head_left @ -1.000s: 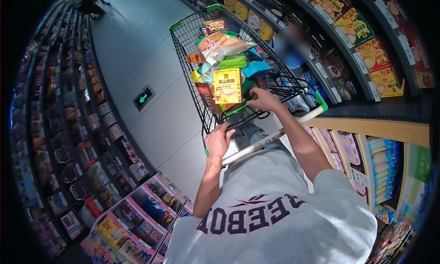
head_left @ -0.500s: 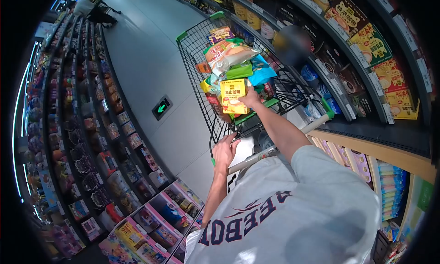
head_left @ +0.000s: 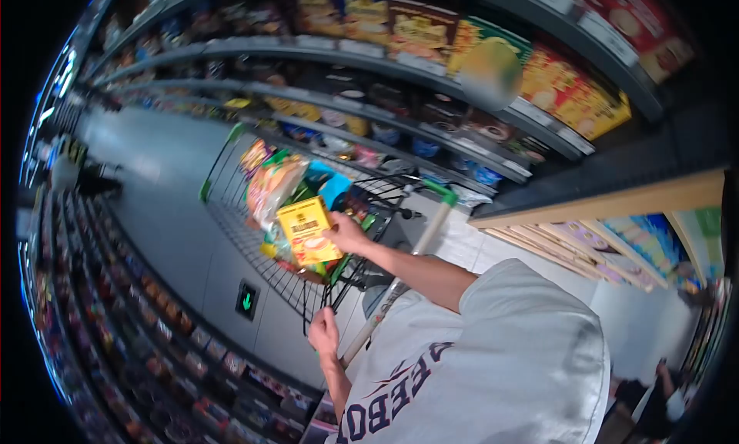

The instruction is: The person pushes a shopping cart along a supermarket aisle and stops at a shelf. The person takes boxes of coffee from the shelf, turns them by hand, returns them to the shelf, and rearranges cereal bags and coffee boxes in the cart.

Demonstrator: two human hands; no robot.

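Observation:
My right hand [head_left: 347, 234] grips the right edge of a yellow coffee box [head_left: 309, 232], held over the near end of the shopping cart [head_left: 433, 236]. My left hand [head_left: 324, 331] is at the cart's near left corner, its fingers curled and blurred; whether it touches the cart frame is unclear. Beneath and beyond the box, the cart holds a clear and orange food bag [head_left: 279, 186], a blue packet [head_left: 331, 188] and several other packages.
Shelves of coffee boxes [head_left: 419, 32] curve along the far side. Packed shelves [head_left: 131, 313] line the left. A green arrow floor sign [head_left: 246, 298] lies beside the cart. One person [head_left: 69, 170] is at the far left, another [head_left: 666, 398] at lower right.
My right hand has gone from the cart's near edge to the yellow box and raised it. The view has turned right, so the cart appears further left and lower.

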